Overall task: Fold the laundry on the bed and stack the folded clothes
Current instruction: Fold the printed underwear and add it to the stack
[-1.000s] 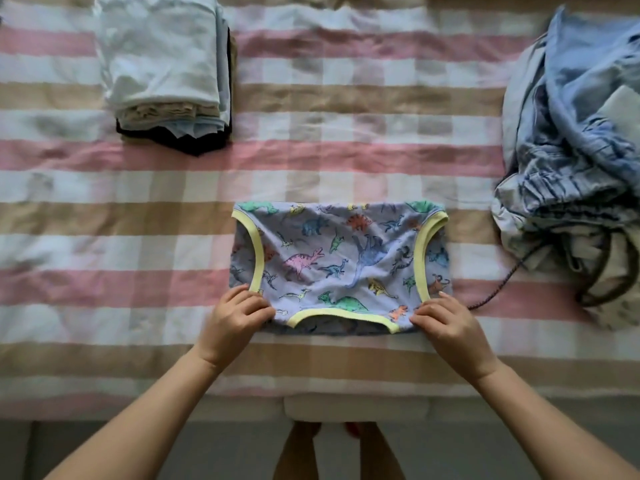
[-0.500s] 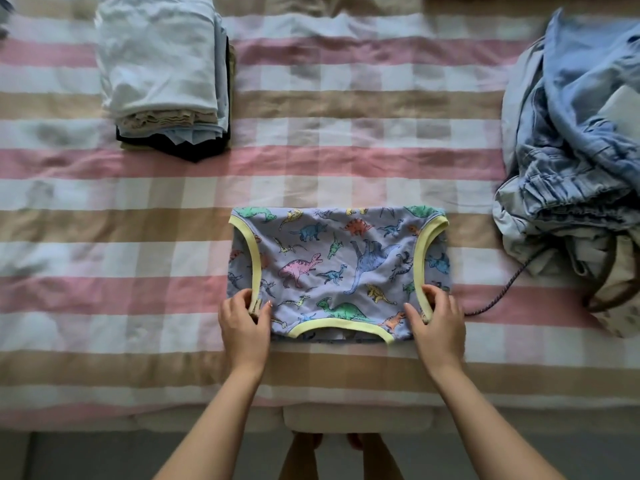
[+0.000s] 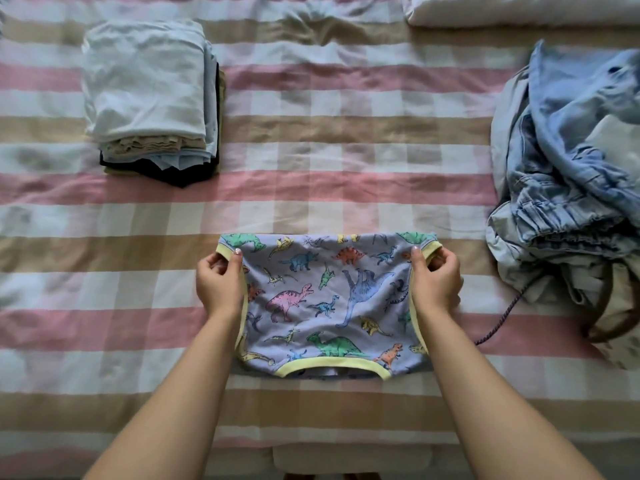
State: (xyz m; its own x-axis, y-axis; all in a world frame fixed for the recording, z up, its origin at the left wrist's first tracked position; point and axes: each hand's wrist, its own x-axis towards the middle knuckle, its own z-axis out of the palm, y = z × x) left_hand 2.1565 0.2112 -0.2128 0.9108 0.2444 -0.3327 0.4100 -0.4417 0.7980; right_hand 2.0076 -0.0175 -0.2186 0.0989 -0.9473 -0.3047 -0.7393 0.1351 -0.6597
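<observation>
Left grip (image 3: pixel 218 282) pinching dinosaur-print garment (image 3: pixel 329 299) at far-left corner, right grip (image 3: pixel 438 282) pinching far-right corner

I saw the printed garment (image 3: pixel 325 299) lying flat on the bed (image 3: pixel 311 140) at centre, with the left hand (image 3: pixel 218 282) pinching its 10 o'clock corner and the right hand (image 3: pixel 436 278) its 2 o'clock corner. From there the folded stack (image 3: pixel 149 95) sat at 10 o'clock, well apart. The unfolded heap (image 3: pixel 568 188) lay at 3 o'clock, its cord (image 3: pixel 498 323) trailing near 4. A pillow (image 3: pixel 519 8) lay behind at 1 o'clock.
</observation>
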